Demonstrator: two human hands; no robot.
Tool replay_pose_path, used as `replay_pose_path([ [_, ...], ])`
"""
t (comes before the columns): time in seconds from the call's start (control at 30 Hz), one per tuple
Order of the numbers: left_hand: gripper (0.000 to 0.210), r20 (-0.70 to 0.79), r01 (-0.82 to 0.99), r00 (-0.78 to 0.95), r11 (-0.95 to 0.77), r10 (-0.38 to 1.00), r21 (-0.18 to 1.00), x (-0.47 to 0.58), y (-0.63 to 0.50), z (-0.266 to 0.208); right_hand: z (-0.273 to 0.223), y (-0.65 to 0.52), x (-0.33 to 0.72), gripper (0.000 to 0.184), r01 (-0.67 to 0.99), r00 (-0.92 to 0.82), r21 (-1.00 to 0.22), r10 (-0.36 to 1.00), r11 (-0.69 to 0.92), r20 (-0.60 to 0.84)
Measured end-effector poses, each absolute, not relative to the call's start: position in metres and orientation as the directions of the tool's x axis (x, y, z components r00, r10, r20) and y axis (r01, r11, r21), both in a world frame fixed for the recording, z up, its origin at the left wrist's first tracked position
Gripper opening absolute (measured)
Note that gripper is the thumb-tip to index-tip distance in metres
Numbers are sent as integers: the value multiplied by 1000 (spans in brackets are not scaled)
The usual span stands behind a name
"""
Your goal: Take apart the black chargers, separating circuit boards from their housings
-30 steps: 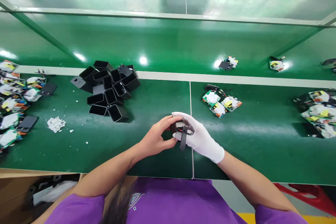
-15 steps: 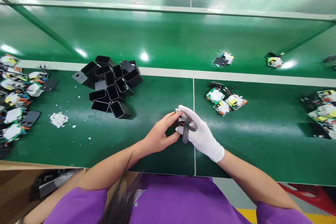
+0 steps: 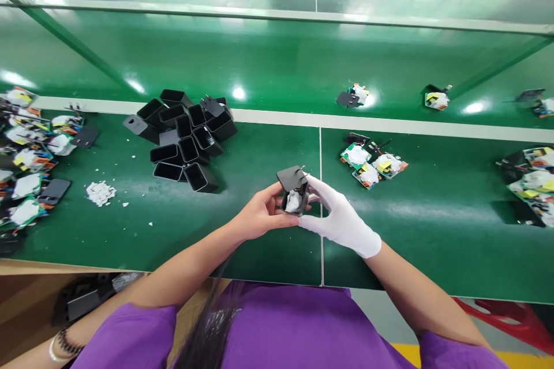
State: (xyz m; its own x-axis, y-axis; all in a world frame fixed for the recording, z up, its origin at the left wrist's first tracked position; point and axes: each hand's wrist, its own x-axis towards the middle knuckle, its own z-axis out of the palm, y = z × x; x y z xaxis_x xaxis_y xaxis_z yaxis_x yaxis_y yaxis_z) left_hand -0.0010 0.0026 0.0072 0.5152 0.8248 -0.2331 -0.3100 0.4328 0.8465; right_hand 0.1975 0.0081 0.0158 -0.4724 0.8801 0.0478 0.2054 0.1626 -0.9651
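Near the middle of the bench I hold a black plug-in charger, its box-shaped case facing up. White filler shows inside the case. Its dark plug cover, pins pointing right, stands tilted over the far end of the opening. My bare left hand grips the case from the left, thumb along the near side. From the right, my white-gloved right hand has fingers and thumb closed on it; its fingertips are partly hidden behind the case.
Empty black cases cluster at the left. White scraps lie near a pile of circuit boards. Several boards sit right of the bench seam, more at far right. Another person's wrist shows at lower left.
The charger has turned in my hands: the case opening and plug cover now face up, where a dangling strip showed before. Boards on the far green surface have shifted left.
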Motion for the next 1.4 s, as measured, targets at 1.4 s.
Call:
replay_pose_path([
  [1.4, 67, -261, 15, 354, 273, 898, 962, -4, 3, 3, 19, 18, 205, 48, 209, -460, -977, 877, -44, -138],
])
